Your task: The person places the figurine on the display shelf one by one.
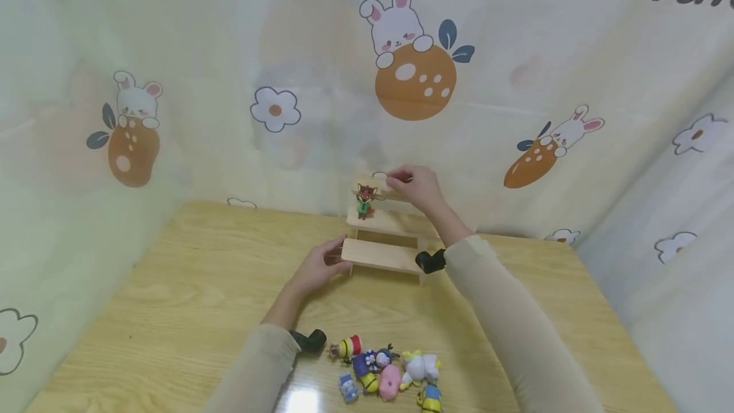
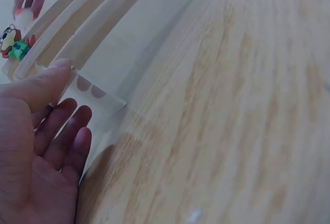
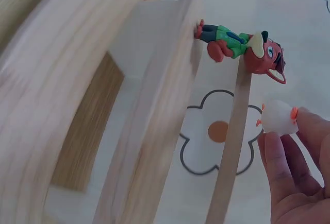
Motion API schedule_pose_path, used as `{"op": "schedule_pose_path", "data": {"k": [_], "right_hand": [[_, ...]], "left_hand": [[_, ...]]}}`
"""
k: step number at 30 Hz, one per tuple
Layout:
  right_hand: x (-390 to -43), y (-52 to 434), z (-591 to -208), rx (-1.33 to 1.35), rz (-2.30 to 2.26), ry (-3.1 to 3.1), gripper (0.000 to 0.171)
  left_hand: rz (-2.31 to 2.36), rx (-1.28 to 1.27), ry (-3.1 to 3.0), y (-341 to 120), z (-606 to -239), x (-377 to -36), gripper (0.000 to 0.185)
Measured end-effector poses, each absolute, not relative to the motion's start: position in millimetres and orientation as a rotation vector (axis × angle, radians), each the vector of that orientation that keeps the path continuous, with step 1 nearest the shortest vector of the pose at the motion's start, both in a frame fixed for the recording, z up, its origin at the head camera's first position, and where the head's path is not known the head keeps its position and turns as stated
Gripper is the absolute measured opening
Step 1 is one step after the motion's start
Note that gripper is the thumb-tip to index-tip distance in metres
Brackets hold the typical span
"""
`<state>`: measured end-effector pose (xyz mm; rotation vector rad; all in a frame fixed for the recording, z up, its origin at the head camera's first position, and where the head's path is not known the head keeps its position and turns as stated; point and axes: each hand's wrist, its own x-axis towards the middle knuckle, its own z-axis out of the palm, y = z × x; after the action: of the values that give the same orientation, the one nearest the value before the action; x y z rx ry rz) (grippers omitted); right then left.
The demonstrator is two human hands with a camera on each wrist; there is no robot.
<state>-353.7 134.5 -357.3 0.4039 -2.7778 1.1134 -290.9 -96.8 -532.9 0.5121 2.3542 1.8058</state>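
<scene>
- The left hand [image 1: 317, 268] lies left of centre in the head view, at the left end of the lowest step of the wooden stepped shelf [image 1: 383, 255]; in the left wrist view the left hand [image 2: 36, 147] fills the lower left, its thumb pressed against the step's end and its fingers loosely curled beneath the board, so it grips the shelf's edge.
- The wooden stepped shelf stands on the table [image 1: 172, 298] at the middle of the head view, close to the curtain behind it.
- A small fox figure [image 1: 365, 199] in a green shirt stands upright on the shelf's middle step, just left of the right hand; it shows in the upper right of the right wrist view [image 3: 242, 49] and the upper left corner of the left wrist view [image 2: 13, 41].
- The right hand [image 1: 415, 185] reaches over the top step, just right of centre in the head view, its fingertips pinching a small white figure [image 3: 278, 117] with orange bits, held just above the top step's edge.
- A cluster of small toy figures [image 1: 390, 371] lies on the table at the bottom centre of the head view, well apart from the shelf.
- A cartoon-rabbit curtain [image 1: 401, 50] fills the upper half of the head view.
</scene>
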Motion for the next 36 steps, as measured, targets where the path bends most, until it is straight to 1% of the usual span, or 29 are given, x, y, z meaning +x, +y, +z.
{"op": "schedule_pose_path", "data": {"k": [7, 14, 25, 36], "right_hand": [[-372.8, 115.7, -359.6, 0.399, 1.106, -2.773, 0.026], [-374.4, 109.4, -353.6, 0.426, 1.116, -2.799, 0.027], [-379.3, 110.6, -356.1, 0.461, 1.086, -2.857, 0.029], [-379.7, 110.1, -357.4, 0.468, 1.099, -2.874, 0.028]], "left_hand": [[1.800, 0.514, 2.355, -100.5, -532.4, -291.0, 0.072], [1.812, 0.518, 2.367, -98.8, -531.1, -291.8, 0.071], [1.809, 0.540, 2.352, -98.3, -524.6, -286.9, 0.069], [1.821, 0.558, 2.371, -98.1, -531.7, -288.8, 0.069]]}}
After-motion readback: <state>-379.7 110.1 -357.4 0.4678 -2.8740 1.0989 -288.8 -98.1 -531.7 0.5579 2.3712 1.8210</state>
